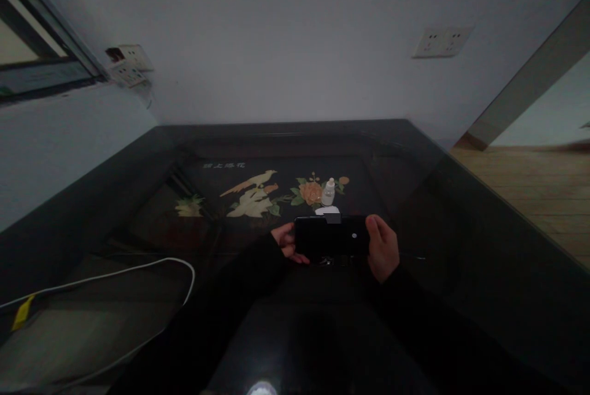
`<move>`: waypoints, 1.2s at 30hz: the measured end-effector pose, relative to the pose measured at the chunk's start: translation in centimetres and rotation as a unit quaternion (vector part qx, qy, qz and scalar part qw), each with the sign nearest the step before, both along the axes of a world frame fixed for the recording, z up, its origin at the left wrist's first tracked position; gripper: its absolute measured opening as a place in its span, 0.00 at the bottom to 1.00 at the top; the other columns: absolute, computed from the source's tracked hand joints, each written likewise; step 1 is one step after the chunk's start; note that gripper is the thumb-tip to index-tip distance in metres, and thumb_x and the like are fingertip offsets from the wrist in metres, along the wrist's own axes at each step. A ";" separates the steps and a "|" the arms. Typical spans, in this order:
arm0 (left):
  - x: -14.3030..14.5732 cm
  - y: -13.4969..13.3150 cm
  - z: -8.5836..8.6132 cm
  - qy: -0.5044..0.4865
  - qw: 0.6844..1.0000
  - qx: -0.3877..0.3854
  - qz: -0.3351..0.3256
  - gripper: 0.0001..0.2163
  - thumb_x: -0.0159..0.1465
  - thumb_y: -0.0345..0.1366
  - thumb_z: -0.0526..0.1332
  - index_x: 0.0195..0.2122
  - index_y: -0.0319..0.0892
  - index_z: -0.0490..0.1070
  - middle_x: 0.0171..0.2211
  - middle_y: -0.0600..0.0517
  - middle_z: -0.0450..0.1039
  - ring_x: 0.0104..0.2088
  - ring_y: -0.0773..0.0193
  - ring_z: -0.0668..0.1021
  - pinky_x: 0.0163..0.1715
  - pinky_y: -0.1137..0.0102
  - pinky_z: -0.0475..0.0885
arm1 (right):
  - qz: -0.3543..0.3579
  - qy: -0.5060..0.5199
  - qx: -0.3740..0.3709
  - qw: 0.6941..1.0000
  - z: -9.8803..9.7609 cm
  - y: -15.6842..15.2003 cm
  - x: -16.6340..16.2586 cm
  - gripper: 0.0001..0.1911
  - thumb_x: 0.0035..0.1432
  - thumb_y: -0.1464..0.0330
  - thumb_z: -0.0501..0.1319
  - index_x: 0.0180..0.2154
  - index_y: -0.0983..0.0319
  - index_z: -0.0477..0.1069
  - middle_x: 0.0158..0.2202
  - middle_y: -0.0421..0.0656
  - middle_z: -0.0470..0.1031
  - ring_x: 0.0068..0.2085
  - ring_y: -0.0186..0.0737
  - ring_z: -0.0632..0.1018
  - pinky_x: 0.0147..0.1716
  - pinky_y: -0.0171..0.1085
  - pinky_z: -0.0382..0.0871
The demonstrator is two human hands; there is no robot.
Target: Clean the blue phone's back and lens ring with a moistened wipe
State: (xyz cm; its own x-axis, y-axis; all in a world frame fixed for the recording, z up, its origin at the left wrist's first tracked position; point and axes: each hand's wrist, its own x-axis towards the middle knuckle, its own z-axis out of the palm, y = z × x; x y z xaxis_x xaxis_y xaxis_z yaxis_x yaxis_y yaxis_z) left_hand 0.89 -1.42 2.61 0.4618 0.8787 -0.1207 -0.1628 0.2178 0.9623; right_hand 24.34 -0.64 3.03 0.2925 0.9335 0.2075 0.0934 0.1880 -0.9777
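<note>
Held sideways over the dark glossy table (433, 198) is a black smartphone (322, 238), with a small round mark on its dark face. My left hand (289, 242) grips its left end, fingers curled around the edge. At the other end my right hand (383, 247) is closed on it, thumb along the upper corner. Just beyond the phone stands a small white dropper bottle (328, 192), upright. A white object (326, 211) lies between bottle and phone, partly hidden, so its kind is unclear.
A white cable (138, 266) with a yellow tag (23, 312) runs along the left side. Bird and flower pictures (251, 198) decorate the tabletop. Behind the table rises a wall with a double socket (442, 42) and more sockets (131, 63) at the left corner.
</note>
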 end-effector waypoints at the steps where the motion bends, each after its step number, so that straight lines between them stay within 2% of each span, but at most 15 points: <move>1: 0.1 0.0 0.1 0.006 1.000 0.005 0.004 0.25 0.54 0.33 0.62 0.52 0.39 0.56 0.33 0.46 0.75 0.28 0.59 0.79 0.26 0.72 0.71 | -0.001 -0.003 0.002 1.000 0.1 -0.1 0.0 0.18 0.55 0.55 0.54 0.22 0.61 0.58 0.19 0.34 0.54 0.22 0.31 0.57 0.21 0.32 0.50; 6: 0.3 -0.1 0.9 0.053 0.998 0.033 0.024 0.23 0.53 0.33 0.62 0.50 0.37 0.60 0.28 0.48 0.74 0.27 0.61 0.78 0.26 0.72 0.69 | 0.003 -0.016 0.014 1.000 0.7 -0.5 -0.1 0.17 0.55 0.55 0.54 0.23 0.61 0.61 0.20 0.34 0.55 0.23 0.31 0.58 0.22 0.32 0.51; 10: 0.5 -0.4 1.6 0.075 0.995 0.059 0.035 0.19 0.55 0.36 0.60 0.46 0.35 0.62 0.28 0.48 0.74 0.26 0.63 0.77 0.26 0.71 0.69 | 0.002 0.018 0.010 1.000 1.0 -0.3 -0.2 0.19 0.53 0.53 0.55 0.21 0.60 0.59 0.19 0.35 0.55 0.22 0.31 0.57 0.21 0.32 0.50; 15: 0.7 -0.5 1.6 0.099 0.988 0.108 0.052 0.16 0.55 0.37 0.60 0.43 0.36 0.63 0.26 0.49 0.73 0.24 0.64 0.77 0.25 0.72 0.68 | -0.006 0.055 0.005 0.998 1.3 -0.2 -0.2 0.20 0.52 0.53 0.56 0.20 0.60 0.57 0.18 0.34 0.54 0.21 0.30 0.56 0.20 0.32 0.50; 23: 1.0 -0.7 1.5 0.039 0.995 0.073 0.054 0.16 0.54 0.38 0.60 0.42 0.36 0.63 0.22 0.55 0.67 0.22 0.66 0.76 0.24 0.73 0.68 | -0.015 0.132 -0.021 0.991 1.7 -0.2 -0.6 0.18 0.51 0.55 0.59 0.21 0.61 0.59 0.18 0.33 0.55 0.21 0.29 0.57 0.19 0.31 0.51; 28: 0.8 -0.6 1.2 0.038 0.994 0.064 0.079 0.19 0.53 0.41 0.62 0.42 0.38 0.61 0.26 0.53 0.69 0.23 0.67 0.75 0.25 0.72 0.69 | -0.023 0.189 -0.064 0.980 2.0 -0.1 -0.8 0.20 0.47 0.52 0.60 0.21 0.61 0.61 0.17 0.33 0.58 0.20 0.29 0.61 0.17 0.30 0.54; 31: 0.5 -0.8 1.7 0.029 0.995 0.072 0.057 0.19 0.54 0.43 0.62 0.42 0.38 0.61 0.26 0.54 0.67 0.22 0.68 0.75 0.25 0.72 0.69 | -0.025 0.208 -0.072 0.975 2.0 0.1 -0.8 0.20 0.46 0.52 0.61 0.21 0.61 0.61 0.17 0.33 0.59 0.18 0.28 0.61 0.17 0.30 0.55; 33: 0.4 -0.9 2.1 0.033 0.995 0.086 0.044 0.19 0.55 0.42 0.61 0.44 0.38 0.61 0.26 0.54 0.66 0.23 0.68 0.74 0.26 0.72 0.68 | -0.025 0.216 -0.071 0.973 1.8 0.2 -0.7 0.19 0.46 0.52 0.61 0.22 0.61 0.62 0.17 0.33 0.61 0.18 0.29 0.63 0.18 0.30 0.57; 36: 0.3 -0.8 2.2 0.051 0.991 0.106 0.064 0.20 0.57 0.42 0.59 0.48 0.39 0.61 0.28 0.52 0.67 0.28 0.67 0.74 0.31 0.70 0.68 | -0.017 0.219 -0.072 0.973 1.4 0.3 -0.5 0.17 0.48 0.53 0.60 0.24 0.60 0.64 0.18 0.33 0.64 0.19 0.30 0.65 0.20 0.31 0.60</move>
State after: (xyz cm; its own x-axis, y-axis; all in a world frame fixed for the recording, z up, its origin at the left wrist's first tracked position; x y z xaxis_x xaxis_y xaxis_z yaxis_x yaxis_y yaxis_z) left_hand 1.14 -2.25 4.84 0.3390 0.9402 0.0321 -0.0762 -0.0066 0.9971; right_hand 23.80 -0.32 4.41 0.3539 0.9322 -0.0758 -0.3349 0.0507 -0.9409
